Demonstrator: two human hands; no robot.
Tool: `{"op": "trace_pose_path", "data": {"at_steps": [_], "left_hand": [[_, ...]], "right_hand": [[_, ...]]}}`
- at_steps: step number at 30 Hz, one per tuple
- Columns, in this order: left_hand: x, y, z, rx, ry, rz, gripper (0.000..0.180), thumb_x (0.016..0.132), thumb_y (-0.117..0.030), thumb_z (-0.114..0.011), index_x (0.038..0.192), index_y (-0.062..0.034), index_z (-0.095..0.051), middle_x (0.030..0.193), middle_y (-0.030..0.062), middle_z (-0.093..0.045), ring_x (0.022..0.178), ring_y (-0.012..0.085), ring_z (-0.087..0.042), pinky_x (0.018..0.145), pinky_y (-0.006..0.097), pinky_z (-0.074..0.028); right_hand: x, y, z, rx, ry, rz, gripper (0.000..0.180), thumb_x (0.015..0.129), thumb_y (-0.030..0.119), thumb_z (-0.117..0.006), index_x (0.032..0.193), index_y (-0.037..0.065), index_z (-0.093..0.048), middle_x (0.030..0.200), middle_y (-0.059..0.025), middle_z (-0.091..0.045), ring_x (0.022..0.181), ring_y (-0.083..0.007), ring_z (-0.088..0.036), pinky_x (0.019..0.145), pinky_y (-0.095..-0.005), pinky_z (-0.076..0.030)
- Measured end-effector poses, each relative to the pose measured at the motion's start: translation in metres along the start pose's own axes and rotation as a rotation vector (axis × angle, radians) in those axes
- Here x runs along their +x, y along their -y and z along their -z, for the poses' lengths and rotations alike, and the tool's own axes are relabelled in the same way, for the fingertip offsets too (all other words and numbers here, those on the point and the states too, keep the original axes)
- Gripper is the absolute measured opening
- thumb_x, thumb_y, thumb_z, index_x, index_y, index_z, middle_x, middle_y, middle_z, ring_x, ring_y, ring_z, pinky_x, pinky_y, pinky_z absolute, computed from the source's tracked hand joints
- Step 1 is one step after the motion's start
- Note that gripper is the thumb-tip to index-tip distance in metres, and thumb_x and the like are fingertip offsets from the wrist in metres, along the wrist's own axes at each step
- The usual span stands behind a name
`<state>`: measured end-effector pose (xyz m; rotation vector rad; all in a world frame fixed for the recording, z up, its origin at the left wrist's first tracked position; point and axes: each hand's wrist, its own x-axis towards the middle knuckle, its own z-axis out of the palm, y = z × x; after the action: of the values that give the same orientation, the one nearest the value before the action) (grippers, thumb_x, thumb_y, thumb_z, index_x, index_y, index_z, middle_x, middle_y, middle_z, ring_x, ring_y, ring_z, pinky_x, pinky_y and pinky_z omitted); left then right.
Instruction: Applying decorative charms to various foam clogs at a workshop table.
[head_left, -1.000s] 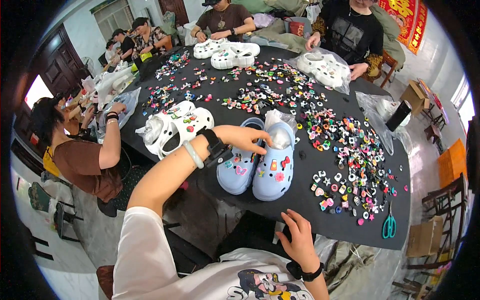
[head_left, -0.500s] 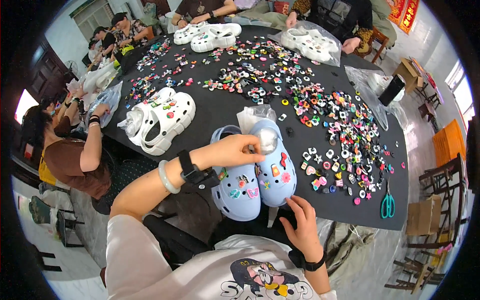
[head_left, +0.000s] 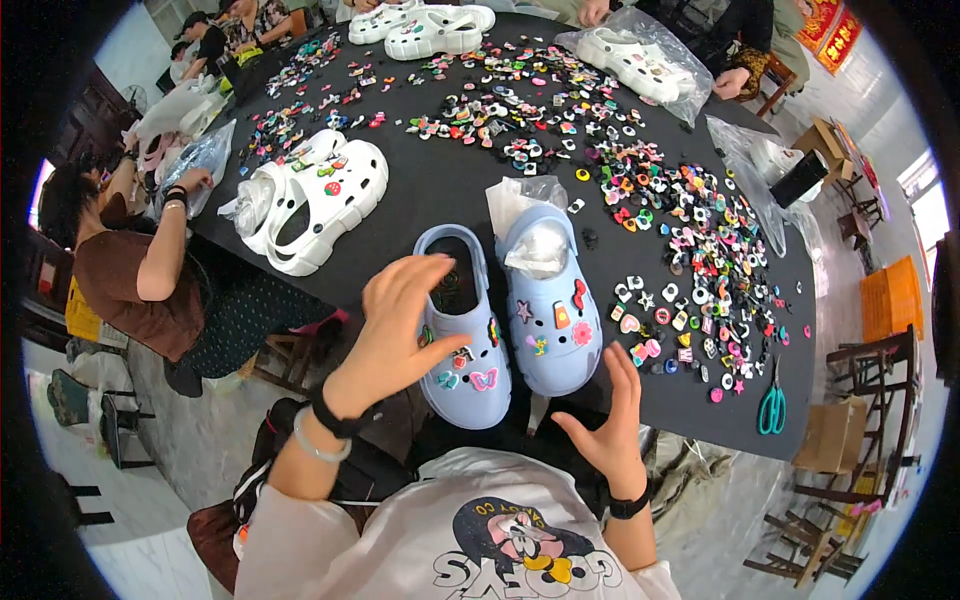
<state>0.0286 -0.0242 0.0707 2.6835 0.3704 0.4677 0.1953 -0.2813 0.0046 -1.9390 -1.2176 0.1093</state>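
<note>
Two light-blue clogs stand side by side at the table's near edge, toes toward me. The left clog (head_left: 468,405) carries several colourful shoe charms on its top. On the right clog (head_left: 553,375) sit a star, a red bow, a pink flower and other charms, with clear plastic stuffed into its opening. Over the left clog's outer side is my left hand (head_left: 392,325), fingers spread, with nothing in it; whether it touches the clog I cannot tell. My right hand (head_left: 610,425) is open beside the right clog's toe, holding nothing.
Loose charms (head_left: 700,235) spread over the black table (head_left: 420,190). White clogs (head_left: 325,200) stand at the left; more white clogs (head_left: 440,32) are farther back. Teal scissors (head_left: 772,408) lie near the right edge. A person (head_left: 140,260) sits at the left.
My left hand has moved off the right clog to the left and its fingers have spread. The table and clogs sit slightly higher in view, and my right hand stays open.
</note>
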Motion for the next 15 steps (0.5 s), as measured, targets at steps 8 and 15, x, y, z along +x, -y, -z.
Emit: {"op": "trace_pose_path", "data": {"at_steps": [8, 15], "left_hand": [[-0.117, -0.018, -0.074, -0.491, -0.215, 0.46, 0.142, 0.053, -0.033, -0.096, 0.152, -0.0018, 0.001, 0.159, 0.0229, -0.006, 0.146, 0.0383, -0.02, 0.116, 0.053, -0.022], [-0.075, -0.029, -0.099, -0.638, -0.293, 0.377, 0.144, 0.054, -0.029, -0.096, 0.15, 0.0018, 0.006, 0.152, 0.0259, -0.011, 0.142, 0.037, -0.023, 0.115, 0.049, -0.026]], "right_hand": [[0.027, -0.006, -0.017, 0.077, 0.038, -0.037, 0.13, 0.051, 0.026, -0.096, 0.151, -0.003, -0.017, 0.154, -0.0278, -0.025, 0.141, -0.0418, -0.029, 0.114, -0.0474, -0.029], [0.032, -0.008, -0.033, 0.018, -0.046, 0.044, 0.119, 0.054, 0.024, -0.092, 0.149, 0.001, -0.024, 0.149, -0.0286, -0.029, 0.136, -0.0444, -0.034, 0.11, -0.0502, -0.034]]}}
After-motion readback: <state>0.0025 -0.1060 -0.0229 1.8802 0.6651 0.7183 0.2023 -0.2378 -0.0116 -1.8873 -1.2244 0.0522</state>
